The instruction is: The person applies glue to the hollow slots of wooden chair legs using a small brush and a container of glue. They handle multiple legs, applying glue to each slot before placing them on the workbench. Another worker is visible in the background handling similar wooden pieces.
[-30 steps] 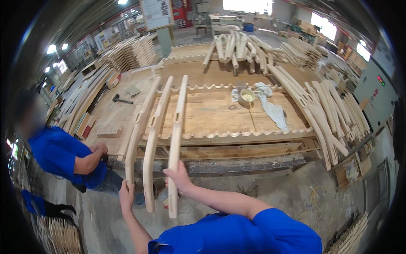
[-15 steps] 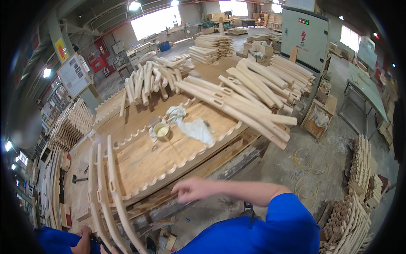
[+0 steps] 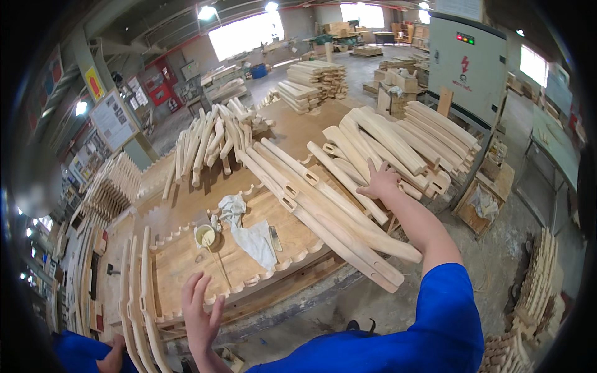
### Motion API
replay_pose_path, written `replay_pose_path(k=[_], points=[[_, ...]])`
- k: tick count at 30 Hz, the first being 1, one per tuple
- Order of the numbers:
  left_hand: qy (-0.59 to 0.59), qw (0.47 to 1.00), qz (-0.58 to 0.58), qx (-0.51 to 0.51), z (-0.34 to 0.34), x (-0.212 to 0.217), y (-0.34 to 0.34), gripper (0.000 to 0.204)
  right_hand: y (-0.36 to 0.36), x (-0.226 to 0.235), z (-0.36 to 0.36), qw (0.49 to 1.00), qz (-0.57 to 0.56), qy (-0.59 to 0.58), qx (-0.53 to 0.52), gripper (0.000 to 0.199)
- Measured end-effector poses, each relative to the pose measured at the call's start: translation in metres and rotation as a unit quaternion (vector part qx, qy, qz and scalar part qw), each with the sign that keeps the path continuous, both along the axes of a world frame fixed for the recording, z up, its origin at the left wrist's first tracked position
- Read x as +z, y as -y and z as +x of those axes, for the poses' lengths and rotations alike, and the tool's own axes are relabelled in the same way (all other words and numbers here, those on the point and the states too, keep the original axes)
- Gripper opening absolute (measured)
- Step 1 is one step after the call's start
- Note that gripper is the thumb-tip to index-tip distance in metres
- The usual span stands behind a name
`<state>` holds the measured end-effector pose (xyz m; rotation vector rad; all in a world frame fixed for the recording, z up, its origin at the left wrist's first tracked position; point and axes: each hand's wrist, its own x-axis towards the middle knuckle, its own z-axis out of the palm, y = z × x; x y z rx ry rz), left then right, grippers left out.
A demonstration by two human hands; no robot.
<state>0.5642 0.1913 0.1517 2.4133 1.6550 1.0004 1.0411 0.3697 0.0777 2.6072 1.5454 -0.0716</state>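
My right hand [image 3: 380,180] reaches over the right-hand pile of shaped wooden legs [image 3: 388,140], fingers spread. Its thumb is by a pale, rounded leg [image 3: 348,180]; whether it touches the wood I cannot tell. My left hand [image 3: 202,314] is raised at the bench's front edge, fingers apart, holding nothing. Between the hands, two long wooden legs with slots [image 3: 329,217] lie slantwise, their near ends past the bench edge. On the scalloped wooden board [image 3: 186,267] are a small pot [image 3: 204,236] with a thin stick in it, a whitish rag [image 3: 255,245] and a flat blade-like tool [image 3: 275,239].
Several long slotted legs [image 3: 146,292] stand at the left end, near another person's hand [image 3: 113,354]. A heap of curved wooden pieces [image 3: 208,137] lies at the bench's far side. A grey electrical cabinet [image 3: 466,68] stands behind the right pile; a wooden box [image 3: 479,202] is on the floor.
My right hand has moved from the bench's front edge out to the right-hand pile. My left hand has come up into view, open. The view has shifted towards the right.
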Motion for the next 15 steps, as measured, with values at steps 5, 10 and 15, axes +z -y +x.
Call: replay_pose_path(k=[5,10,15], points=[[-0.046,0.997,-0.063,0.011,0.016,-0.034,0.004,0.047,-0.002,-0.025,0.024,0.997,0.025,-0.014,0.069,0.111],[-0.062,0.993,-0.045,-0.085,0.055,-0.055,-0.015,0.041,-0.012,-0.034,0.032,0.99,0.088,-0.097,0.052,0.111],[0.064,0.975,-0.128,-0.172,0.076,-0.042,-0.022,0.042,0.02,0.011,0.063,0.666,0.099,-0.734,0.092,0.098]])
